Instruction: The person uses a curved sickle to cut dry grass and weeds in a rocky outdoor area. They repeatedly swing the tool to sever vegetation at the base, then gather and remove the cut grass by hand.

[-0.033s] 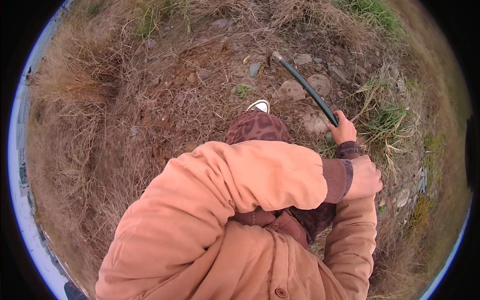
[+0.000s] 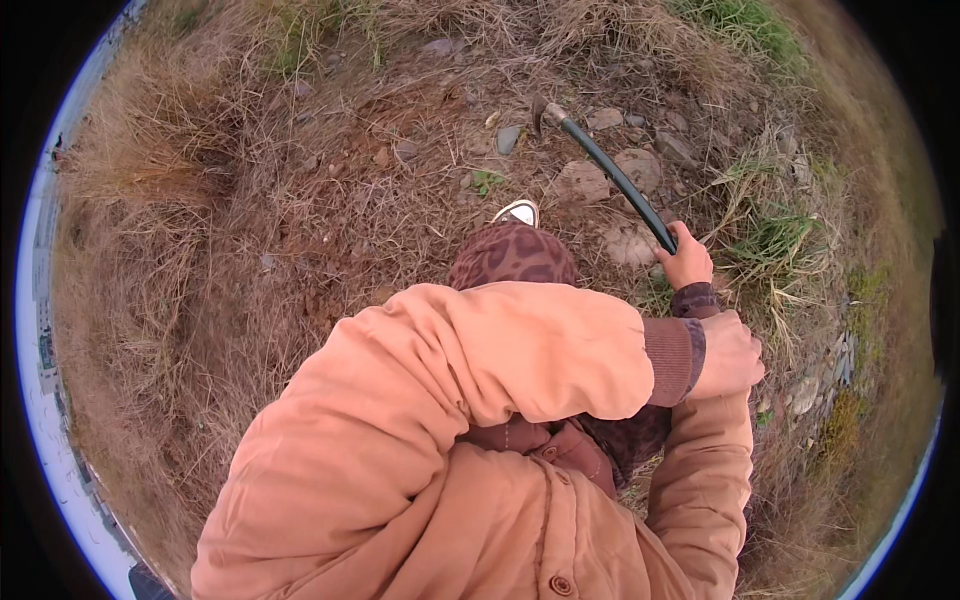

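Note:
My right hand (image 2: 687,260) is closed round the lower end of a hand hoe (image 2: 620,182). Its long, slightly curved handle is dark green and slants up and to the left. At the far end a narrow, rusty metal head (image 2: 538,115) meets the ground beside the stones. Crossing in front of my body, my left hand (image 2: 730,356) is wrapped round the right jacket sleeve (image 2: 708,450) near the wrist, with its fingertips partly hidden. A dark patterned inner cuff (image 2: 697,299) shows between that hand and my right hand.
Flat stones (image 2: 585,182) lie beside the handle. Dry grass (image 2: 190,160) covers the left slope, around bare reddish soil (image 2: 400,125). A green tuft (image 2: 775,245) grows to the right of my right hand. My patterned knee (image 2: 515,255) and white-toed shoe (image 2: 519,211) are in the middle.

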The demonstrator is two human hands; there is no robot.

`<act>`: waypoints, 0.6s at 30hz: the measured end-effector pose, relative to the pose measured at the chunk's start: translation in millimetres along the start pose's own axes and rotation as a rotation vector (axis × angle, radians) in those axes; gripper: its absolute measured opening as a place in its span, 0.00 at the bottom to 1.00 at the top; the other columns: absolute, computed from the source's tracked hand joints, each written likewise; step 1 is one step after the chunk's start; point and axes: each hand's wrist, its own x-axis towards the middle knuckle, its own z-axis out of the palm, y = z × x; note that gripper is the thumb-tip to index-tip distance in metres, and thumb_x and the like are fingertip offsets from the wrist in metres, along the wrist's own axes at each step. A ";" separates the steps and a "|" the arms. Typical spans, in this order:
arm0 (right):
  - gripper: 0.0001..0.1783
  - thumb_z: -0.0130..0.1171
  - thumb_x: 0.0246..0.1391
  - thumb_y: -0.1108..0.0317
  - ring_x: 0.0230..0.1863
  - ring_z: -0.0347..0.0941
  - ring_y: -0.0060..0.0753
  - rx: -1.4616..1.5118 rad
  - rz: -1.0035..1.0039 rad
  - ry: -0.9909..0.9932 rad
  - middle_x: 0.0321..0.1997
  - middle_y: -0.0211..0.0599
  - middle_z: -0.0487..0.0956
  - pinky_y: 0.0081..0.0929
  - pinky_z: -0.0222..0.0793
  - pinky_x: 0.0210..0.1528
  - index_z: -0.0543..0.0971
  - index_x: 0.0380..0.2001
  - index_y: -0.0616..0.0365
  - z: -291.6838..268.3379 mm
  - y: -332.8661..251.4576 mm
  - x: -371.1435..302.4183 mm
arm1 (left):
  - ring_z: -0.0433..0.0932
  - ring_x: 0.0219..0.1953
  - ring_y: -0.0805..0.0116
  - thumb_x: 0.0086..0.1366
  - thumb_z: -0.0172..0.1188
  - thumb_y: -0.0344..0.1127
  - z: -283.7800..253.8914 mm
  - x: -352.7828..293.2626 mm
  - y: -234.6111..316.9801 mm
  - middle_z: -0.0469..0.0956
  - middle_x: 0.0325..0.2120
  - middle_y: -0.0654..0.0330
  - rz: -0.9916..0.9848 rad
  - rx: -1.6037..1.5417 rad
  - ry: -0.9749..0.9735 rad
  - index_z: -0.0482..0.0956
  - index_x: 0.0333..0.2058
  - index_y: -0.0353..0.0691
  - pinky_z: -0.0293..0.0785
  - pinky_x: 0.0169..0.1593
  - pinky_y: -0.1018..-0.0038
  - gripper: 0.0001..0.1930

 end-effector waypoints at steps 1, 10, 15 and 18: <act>0.21 0.63 0.38 0.62 0.34 0.73 0.47 -0.011 0.016 -0.001 0.30 0.43 0.77 0.38 0.67 0.35 0.70 0.38 0.49 -2.5 2.2 -0.7 | 0.74 0.24 0.68 0.45 0.53 0.35 -0.2 0.0 0.2 0.72 0.19 0.62 0.002 -0.010 0.005 0.72 0.20 0.40 0.69 0.24 0.73 0.05; 0.21 0.64 0.36 0.62 0.35 0.73 0.45 -0.108 0.136 0.035 0.29 0.40 0.77 0.37 0.67 0.35 0.71 0.38 0.44 -43.1 22.4 -20.2 | 0.75 0.25 0.66 0.47 0.52 0.34 -1.5 -1.4 1.3 0.73 0.20 0.60 0.022 0.003 -0.022 0.72 0.23 0.39 0.69 0.26 0.74 0.06; 0.21 0.61 0.39 0.61 0.33 0.74 0.45 -0.415 0.206 0.240 0.29 0.39 0.77 0.39 0.68 0.32 0.69 0.40 0.41 -55.0 28.7 -30.7 | 0.74 0.24 0.66 0.48 0.51 0.34 -2.4 -1.7 3.7 0.73 0.19 0.59 0.016 -0.005 -0.028 0.72 0.24 0.38 0.69 0.25 0.73 0.06; 0.22 0.61 0.40 0.61 0.32 0.74 0.45 -0.279 0.286 0.281 0.29 0.39 0.77 0.39 0.68 0.32 0.69 0.42 0.39 -54.2 35.9 -32.8 | 0.74 0.24 0.66 0.48 0.51 0.34 -2.1 -2.5 5.5 0.73 0.19 0.60 0.027 -0.020 -0.019 0.72 0.24 0.38 0.68 0.25 0.73 0.07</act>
